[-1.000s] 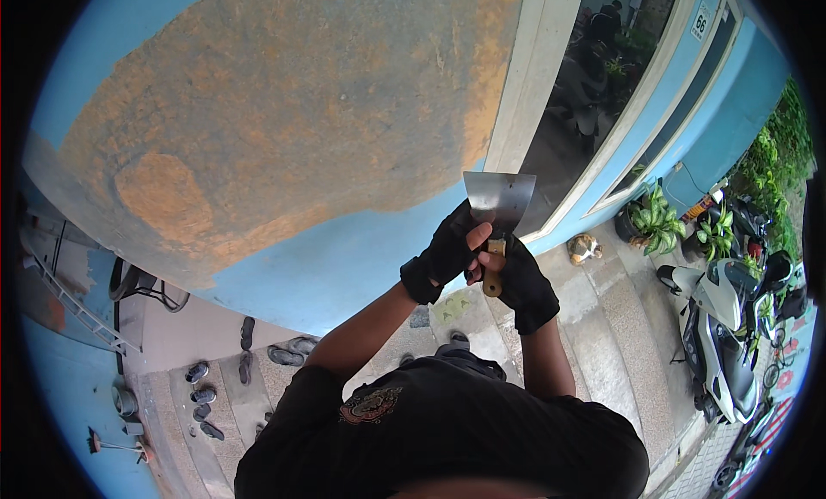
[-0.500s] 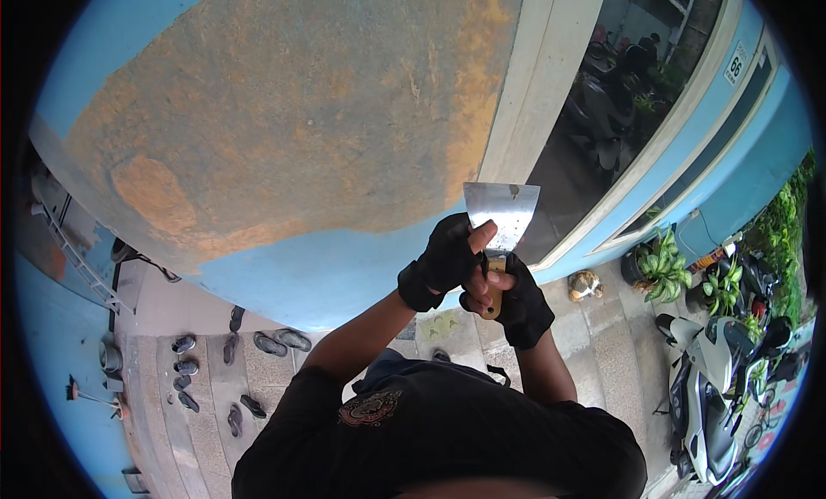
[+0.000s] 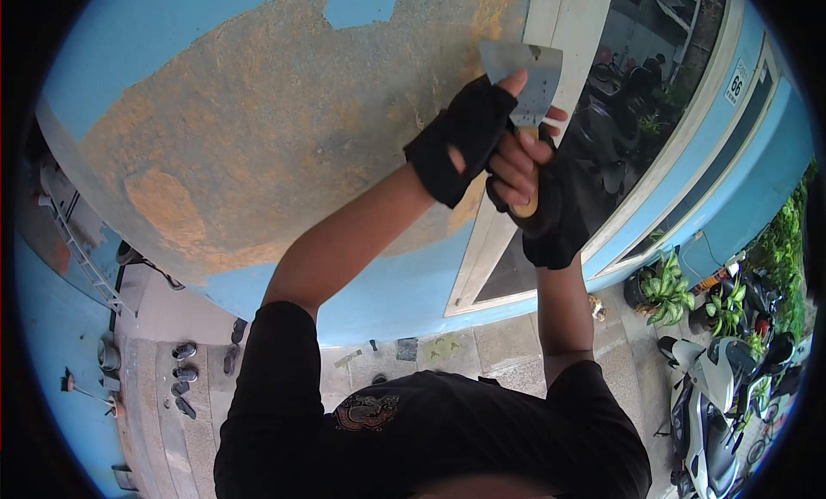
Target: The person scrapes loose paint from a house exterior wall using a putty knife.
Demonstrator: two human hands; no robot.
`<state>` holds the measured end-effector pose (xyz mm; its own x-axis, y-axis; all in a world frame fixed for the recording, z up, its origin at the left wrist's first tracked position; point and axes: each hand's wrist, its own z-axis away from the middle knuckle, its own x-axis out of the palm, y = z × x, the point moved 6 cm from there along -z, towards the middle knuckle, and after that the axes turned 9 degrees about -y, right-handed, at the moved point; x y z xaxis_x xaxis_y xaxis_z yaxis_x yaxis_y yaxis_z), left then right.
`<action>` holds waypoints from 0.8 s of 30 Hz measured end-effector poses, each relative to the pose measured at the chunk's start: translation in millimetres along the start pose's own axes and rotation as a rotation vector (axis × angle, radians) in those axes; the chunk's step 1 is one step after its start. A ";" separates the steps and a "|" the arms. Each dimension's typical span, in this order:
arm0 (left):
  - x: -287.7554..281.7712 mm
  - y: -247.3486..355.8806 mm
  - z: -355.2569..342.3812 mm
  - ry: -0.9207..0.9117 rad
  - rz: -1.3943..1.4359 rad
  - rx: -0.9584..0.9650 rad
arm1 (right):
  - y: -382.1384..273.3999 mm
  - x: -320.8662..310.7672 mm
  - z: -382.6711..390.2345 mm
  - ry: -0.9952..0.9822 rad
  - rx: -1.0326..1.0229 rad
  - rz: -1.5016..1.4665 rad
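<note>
A wide metal scraper (image 3: pixel 522 79) is held in the upper middle of the frame, its blade set against the blue wall (image 3: pixel 172 34) beside the bare brown patch (image 3: pixel 284 129). The left hand (image 3: pixel 469 133) and right hand (image 3: pixel 538 202), both in black fingerless gloves, are closed around its wooden handle. A parked scooter (image 3: pixel 714 396) is seen at lower right.
</note>
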<state>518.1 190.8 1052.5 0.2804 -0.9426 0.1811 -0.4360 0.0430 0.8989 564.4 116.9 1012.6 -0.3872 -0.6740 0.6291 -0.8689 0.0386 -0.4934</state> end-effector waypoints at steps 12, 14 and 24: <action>-8.6 46.0 -32.9 0.174 -0.150 0.105 | -21.9 16.9 -44.9 -0.075 -0.020 -0.248; -8.3 47.6 -35.7 0.203 -0.197 0.104 | -23.9 23.4 -43.9 -0.082 -0.020 -0.190; 2.6 52.8 -32.0 0.238 -0.234 0.185 | -35.8 19.9 -40.5 0.049 -0.003 -0.064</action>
<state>523.1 201.2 1113.2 0.5721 -0.8155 0.0871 -0.4779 -0.2452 0.8435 575.3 131.9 1067.1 -0.3451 -0.6382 0.6882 -0.8935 -0.0010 -0.4491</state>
